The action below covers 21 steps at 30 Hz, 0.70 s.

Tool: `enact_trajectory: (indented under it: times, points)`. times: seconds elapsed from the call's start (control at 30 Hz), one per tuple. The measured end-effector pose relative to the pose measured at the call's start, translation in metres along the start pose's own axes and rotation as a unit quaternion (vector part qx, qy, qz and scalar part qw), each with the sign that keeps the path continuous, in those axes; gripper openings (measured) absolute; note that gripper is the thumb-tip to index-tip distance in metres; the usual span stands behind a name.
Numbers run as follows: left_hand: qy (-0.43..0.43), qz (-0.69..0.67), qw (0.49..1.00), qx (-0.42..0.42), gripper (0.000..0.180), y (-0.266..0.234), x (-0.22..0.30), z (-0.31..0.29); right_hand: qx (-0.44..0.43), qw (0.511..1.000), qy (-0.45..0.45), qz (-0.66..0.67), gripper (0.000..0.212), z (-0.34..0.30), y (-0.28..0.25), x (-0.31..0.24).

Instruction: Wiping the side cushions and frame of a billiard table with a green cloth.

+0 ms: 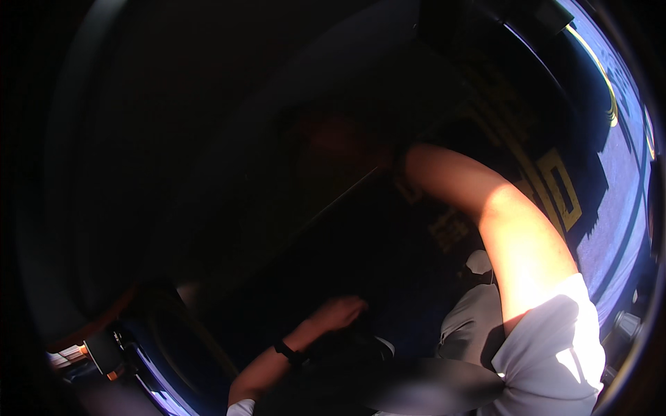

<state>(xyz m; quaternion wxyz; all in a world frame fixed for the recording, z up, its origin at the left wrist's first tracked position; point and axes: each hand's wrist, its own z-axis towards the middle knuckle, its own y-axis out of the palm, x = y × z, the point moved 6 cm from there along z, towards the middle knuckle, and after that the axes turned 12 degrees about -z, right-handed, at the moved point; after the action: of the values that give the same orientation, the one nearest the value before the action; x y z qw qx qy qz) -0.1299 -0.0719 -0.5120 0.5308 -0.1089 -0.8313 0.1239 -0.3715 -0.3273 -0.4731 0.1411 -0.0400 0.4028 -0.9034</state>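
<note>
My right arm [524,236] comes in from the right in a white sleeve, its upper part in bright sun. It bends up and left, with a dark band at the wrist. My right hand [333,139] is in deep shadow at the large dark surface [208,118]; its fingers and anything in them are hidden. Lower down, my left hand [340,312] is beneath that surface's thin pale edge [340,199], a black band [288,352] on its wrist. It is blurred and half shaded, its fingers seemingly curled; I see nothing in it clearly.
Dark blue ground with yellow markings [558,191] runs beneath and to the right, sunlit blue at the far right [621,187]. My grey-clad leg [472,322] and a white rounded shape [479,262] are below my right arm. A bright-edged object [76,357] stands at lower left.
</note>
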Motion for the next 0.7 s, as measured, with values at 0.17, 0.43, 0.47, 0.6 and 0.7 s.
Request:
enact_trajectory:
  times: [0.17, 0.43, 0.47, 0.6, 0.7]
  points:
    - [-0.003, 0.024, 0.999, 0.037, 0.019, -0.019, 0.004, -0.002, -0.090, 0.994, 0.033, 0.058, 0.033, 0.017, -0.016, 0.016]
    - [-0.014, 0.023, 0.999, 0.041, 0.022, -0.005, 0.001, -0.023, -0.074, 0.996, 0.004, 0.042, 0.029, 0.022, -0.049, -0.038]
    - [-0.013, 0.026, 0.999, 0.035, 0.022, -0.004, 0.003, -0.023, -0.020, 0.997, -0.062, -0.038, 0.026, 0.022, -0.047, -0.057]
    - [-0.020, 0.009, 1.000, 0.000, 0.023, 0.012, 0.009, -0.005, -0.057, 0.988, -0.085, 0.112, 0.025, 0.042, -0.007, -0.090]
    - [-0.025, -0.004, 1.000, -0.018, 0.022, 0.012, 0.007, -0.001, -0.027, 0.938, -0.004, 0.346, 0.026, 0.042, 0.015, -0.076]
